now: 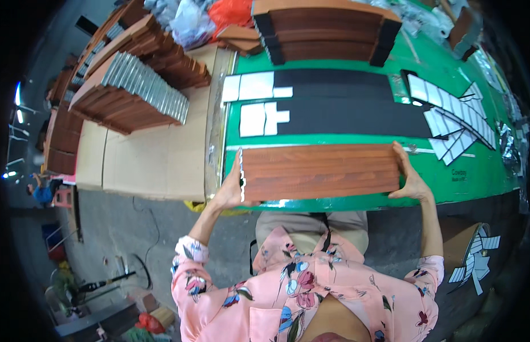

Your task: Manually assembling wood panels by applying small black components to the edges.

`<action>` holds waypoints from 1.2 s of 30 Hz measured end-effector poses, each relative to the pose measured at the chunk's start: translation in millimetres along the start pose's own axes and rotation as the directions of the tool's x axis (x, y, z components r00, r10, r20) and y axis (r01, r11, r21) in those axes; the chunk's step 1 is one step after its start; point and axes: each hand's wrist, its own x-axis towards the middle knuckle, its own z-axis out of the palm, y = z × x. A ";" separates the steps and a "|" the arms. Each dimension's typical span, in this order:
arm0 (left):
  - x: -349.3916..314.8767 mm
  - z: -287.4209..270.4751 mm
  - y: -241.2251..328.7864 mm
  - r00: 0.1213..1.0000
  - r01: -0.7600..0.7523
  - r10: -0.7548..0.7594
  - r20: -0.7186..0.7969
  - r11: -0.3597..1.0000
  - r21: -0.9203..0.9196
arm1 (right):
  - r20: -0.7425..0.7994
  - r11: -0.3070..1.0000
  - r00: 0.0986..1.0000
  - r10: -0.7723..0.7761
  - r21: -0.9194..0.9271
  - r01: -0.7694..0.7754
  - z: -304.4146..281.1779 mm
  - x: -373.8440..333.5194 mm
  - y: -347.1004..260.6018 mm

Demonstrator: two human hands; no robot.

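Observation:
I hold a reddish-brown wood-grain panel [322, 174] level over the near edge of the green table, with its long side across me. My left hand [232, 185] grips the panel's left end, where a wavy silvery edge shows. Round the right end close the fingers and thumb of my right hand [412, 176]. Just beyond the panel lie two long black strips [339, 85] with white pieces [256, 119] at their left ends. To their right is a loose pile of white strips [458, 119] with dark lines.
The green table [487, 176] adjoins a cardboard-covered surface [156, 162] bearing stacked brown panels [134, 91]. More brown panels with black ends [327, 31] stand at the far side, near plastic bags [188, 23]. A bin [475, 245] with white scraps is at the lower right.

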 end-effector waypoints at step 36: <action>291.5 -247.5 166.7 0.896 0.174 -0.340 -0.286 0.860 -0.479 | -0.335 0.853 0.890 0.309 0.512 -0.103 -269.6 289.5 -141.7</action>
